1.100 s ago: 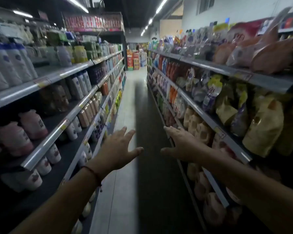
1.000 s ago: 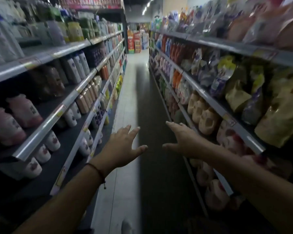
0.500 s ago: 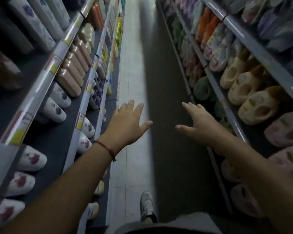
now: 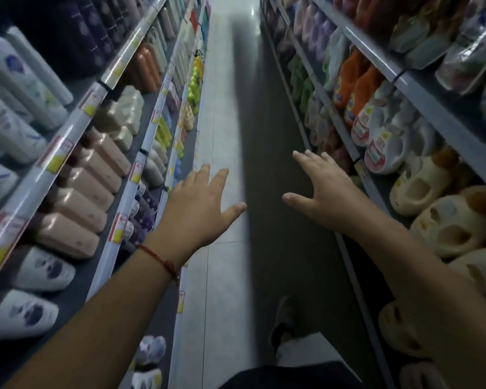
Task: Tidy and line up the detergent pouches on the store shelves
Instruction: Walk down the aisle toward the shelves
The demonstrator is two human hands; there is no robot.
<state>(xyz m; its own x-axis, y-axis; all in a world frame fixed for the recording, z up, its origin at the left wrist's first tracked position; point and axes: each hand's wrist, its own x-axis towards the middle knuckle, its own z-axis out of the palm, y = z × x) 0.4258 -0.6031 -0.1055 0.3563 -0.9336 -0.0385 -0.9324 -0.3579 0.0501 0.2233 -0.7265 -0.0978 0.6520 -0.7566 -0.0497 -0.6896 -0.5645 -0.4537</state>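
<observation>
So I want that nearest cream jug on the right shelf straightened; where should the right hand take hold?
Grip the cream jug by its moulded handle, beside the dark cut-out facing the aisle. Bring the right hand in from the aisle side, fingers hooking through the opening, probably easiest.

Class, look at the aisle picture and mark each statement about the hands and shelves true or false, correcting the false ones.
1. Both hands are empty. True: the left hand and right hand are spread open over the floor.
2. The right hand grips a cream pouch. False: it touches none of the cream pouches.
3. A red string circles the left wrist. True.
4. The orange pouches stand on the left shelves. False: they are on the right.
</observation>
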